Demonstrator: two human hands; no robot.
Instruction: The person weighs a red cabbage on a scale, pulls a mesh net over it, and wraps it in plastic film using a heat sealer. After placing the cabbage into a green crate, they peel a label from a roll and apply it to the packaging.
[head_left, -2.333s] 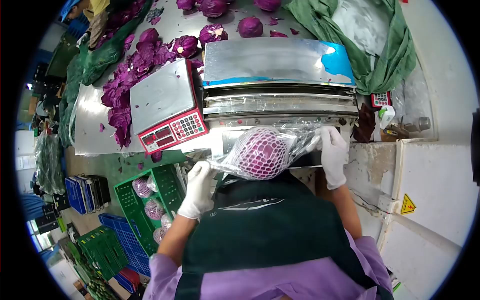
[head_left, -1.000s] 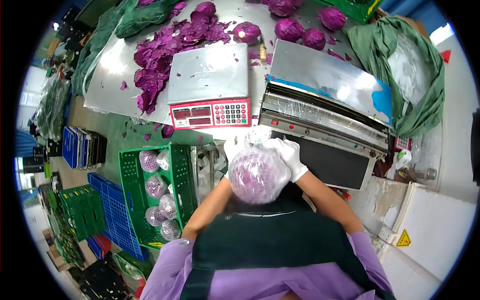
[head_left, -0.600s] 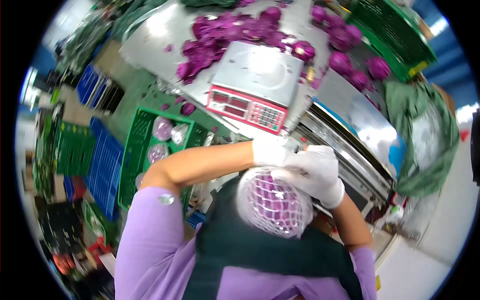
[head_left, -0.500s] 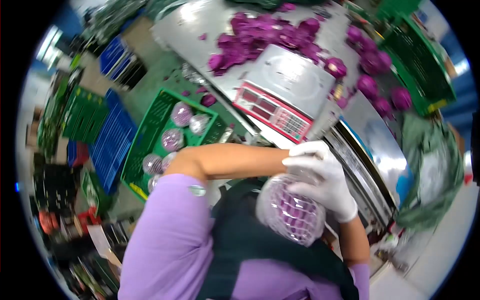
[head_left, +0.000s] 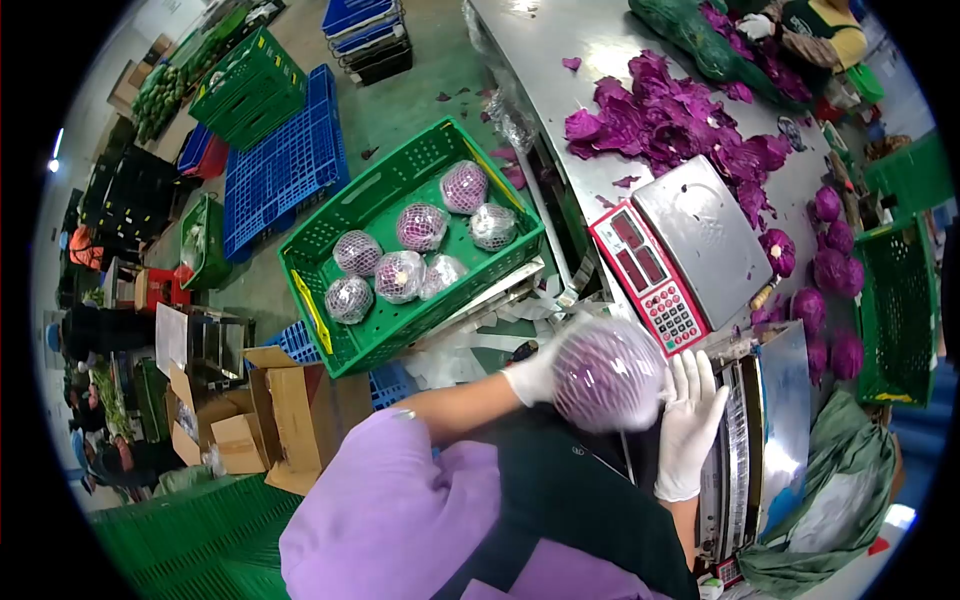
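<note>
A red cabbage (head_left: 608, 376) in clear film and a white foam net is blurred by motion in front of my apron. My gloved left hand (head_left: 534, 378) grips it from the left, its fingers mostly hidden behind it. On the other side my gloved right hand (head_left: 690, 420) is open, fingers stretched upward, fingertips close to the cabbage and the scale's lower corner. The red and silver weighing scale (head_left: 705, 240) stands just beyond on the metal table (head_left: 530, 45). Left of my hands, a green crate (head_left: 375, 215) contains several similarly wrapped cabbages (head_left: 421, 227).
Loose purple leaves (head_left: 670, 120) lie behind the scale, with bare red cabbages (head_left: 836, 272) to the right. A wrapping machine (head_left: 738, 450) is beside my right hand. Cardboard boxes (head_left: 300, 420) and a blue pallet (head_left: 285, 160) are at left. A co-worker's gloved hand (head_left: 756, 27) shows at far right.
The view has turned toward the crate. My left hand has moved down to the cabbage's left side; my right hand has come off it and opened. The cabbage now sits nearer the scale.
</note>
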